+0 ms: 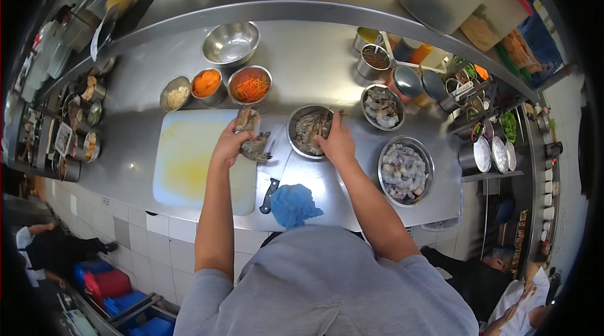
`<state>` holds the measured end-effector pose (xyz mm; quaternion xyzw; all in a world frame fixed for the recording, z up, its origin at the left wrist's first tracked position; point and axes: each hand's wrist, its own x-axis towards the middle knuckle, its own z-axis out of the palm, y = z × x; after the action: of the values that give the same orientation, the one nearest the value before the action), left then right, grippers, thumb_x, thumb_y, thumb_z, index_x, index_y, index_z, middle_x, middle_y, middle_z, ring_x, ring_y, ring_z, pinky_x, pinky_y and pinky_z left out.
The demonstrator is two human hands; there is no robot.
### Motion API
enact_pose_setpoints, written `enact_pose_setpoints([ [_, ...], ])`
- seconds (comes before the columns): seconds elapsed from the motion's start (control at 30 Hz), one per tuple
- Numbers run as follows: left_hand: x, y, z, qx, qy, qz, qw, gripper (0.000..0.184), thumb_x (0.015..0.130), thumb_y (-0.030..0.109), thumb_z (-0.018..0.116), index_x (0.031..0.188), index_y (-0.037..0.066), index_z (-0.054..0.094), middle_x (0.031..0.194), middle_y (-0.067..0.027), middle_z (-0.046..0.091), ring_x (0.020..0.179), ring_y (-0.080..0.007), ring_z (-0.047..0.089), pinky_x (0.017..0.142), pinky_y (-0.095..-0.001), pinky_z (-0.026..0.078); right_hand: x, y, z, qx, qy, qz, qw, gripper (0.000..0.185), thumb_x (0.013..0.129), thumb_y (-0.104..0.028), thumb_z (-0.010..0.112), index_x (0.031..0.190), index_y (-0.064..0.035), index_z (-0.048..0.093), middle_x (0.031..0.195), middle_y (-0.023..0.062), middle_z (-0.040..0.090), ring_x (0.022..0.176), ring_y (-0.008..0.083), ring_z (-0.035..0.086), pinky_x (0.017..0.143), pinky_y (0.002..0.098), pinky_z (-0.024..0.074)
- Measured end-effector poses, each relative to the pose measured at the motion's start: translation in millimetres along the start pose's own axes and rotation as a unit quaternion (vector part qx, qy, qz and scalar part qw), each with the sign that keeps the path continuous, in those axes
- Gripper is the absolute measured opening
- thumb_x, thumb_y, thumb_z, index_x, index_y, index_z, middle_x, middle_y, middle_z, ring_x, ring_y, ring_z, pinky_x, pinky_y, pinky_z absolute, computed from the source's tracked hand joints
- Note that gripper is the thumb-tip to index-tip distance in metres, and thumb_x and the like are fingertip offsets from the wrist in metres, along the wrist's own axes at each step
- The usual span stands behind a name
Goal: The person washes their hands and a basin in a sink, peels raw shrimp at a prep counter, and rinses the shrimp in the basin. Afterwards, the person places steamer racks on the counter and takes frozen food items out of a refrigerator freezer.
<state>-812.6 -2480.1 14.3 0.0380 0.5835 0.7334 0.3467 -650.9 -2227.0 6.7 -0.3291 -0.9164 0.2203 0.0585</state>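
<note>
Above the right edge of a stained white cutting board (pixel 179 172), my left hand (pixel 231 143) is closed around unpeeled shrimp (pixel 255 146). My right hand (pixel 338 141) reaches over the right rim of a metal bowl (pixel 294 138) of unpeeled shrimp, its fingers closed on shrimp (pixel 324 123) there. To the right stand a bowl of peeled shrimp (pixel 404 171) and, behind it, a smaller bowl of grey shrimp pieces (pixel 381 108). A black-handled knife (pixel 270 196) and a crumpled blue cloth or bag (pixel 294 205) lie near the front edge.
Behind the board stand an empty metal bowl (pixel 231 44) and bowls of shredded carrot (pixel 250 87), orange slices (pixel 206 83) and chopped garlic-like pieces (pixel 177 97). A steel shelf edge (pixel 302 9) crosses above. People are at lower left (pixel 63 248) and lower right (pixel 478 279).
</note>
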Motion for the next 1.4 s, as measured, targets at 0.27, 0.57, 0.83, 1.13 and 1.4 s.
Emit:
enact_pose_setpoints([
  [0.27, -31.3, -14.9, -81.3, 0.209, 0.140, 0.054, 0.966, 0.076, 0.072, 0.000, 0.071, 0.141, -0.001, 0.041, 0.117, -0.0130, 0.064, 0.102, -0.0216, 0.064, 0.089, -0.0331, 0.051, 22.5, 19.3, 21.2, 0.095, 0.030, 0.040, 0.994, 0.072, 0.081, -0.017, 0.067, 0.145, -0.0058, 0.036, 0.122, 0.0218, 0.061, 0.111, 0.0382, 0.059, 0.092, 0.0467, 0.0482],
  [0.57, -48.0, -31.9, -79.9, 0.556, 0.268, 0.156, 0.771, 0.085, 0.065, 0.019, 0.080, 0.142, 0.013, 0.044, 0.132, -0.0227, 0.050, 0.117, -0.0412, 0.049, 0.094, -0.0483, 0.045, -23.2, 10.6, -18.0, 0.484, 0.020, 0.081, 0.871, 0.056, 0.092, -0.010, 0.051, 0.146, -0.0088, 0.037, 0.109, 0.0050, 0.067, 0.093, 0.0078, 0.060, 0.066, 0.0219, 0.0419],
  [0.83, -65.7, -48.0, -86.5, 0.563, 0.287, 0.285, 0.721, 0.077, 0.071, 0.021, 0.079, 0.140, 0.012, 0.046, 0.137, -0.0257, 0.045, 0.123, -0.0453, 0.044, 0.103, -0.0519, 0.038, -36.1, 28.7, -16.9, 0.500, 0.066, 0.107, 0.857, 0.044, 0.095, -0.007, 0.047, 0.139, -0.0072, 0.045, 0.088, 0.0032, 0.062, 0.077, 0.0085, 0.056, 0.063, 0.0236, 0.0440],
  [1.13, -20.9, -39.9, 79.8, 0.404, -0.078, 0.310, 0.857, 0.039, 0.083, 0.013, 0.069, 0.120, 0.004, 0.061, 0.109, -0.0174, 0.063, 0.105, -0.0348, 0.059, 0.092, -0.0408, 0.047, -53.6, 61.0, -41.8, 0.569, 0.080, 0.102, 0.812, 0.037, 0.095, -0.004, 0.048, 0.132, -0.0045, 0.050, 0.086, 0.0046, 0.060, 0.070, 0.0094, 0.055, 0.064, 0.0233, 0.0478],
  [1.4, 57.6, -88.3, 193.0, 0.425, -0.253, 0.305, 0.814, 0.041, 0.077, 0.004, 0.065, 0.119, 0.006, 0.063, 0.127, -0.0150, 0.054, 0.113, -0.0340, 0.056, 0.095, -0.0386, 0.047, -56.4, 55.9, -57.4, 0.582, 0.103, 0.046, 0.805, 0.037, 0.096, -0.003, 0.048, 0.133, -0.0062, 0.051, 0.086, 0.0030, 0.061, 0.073, 0.0086, 0.055, 0.068, 0.0228, 0.0480],
])
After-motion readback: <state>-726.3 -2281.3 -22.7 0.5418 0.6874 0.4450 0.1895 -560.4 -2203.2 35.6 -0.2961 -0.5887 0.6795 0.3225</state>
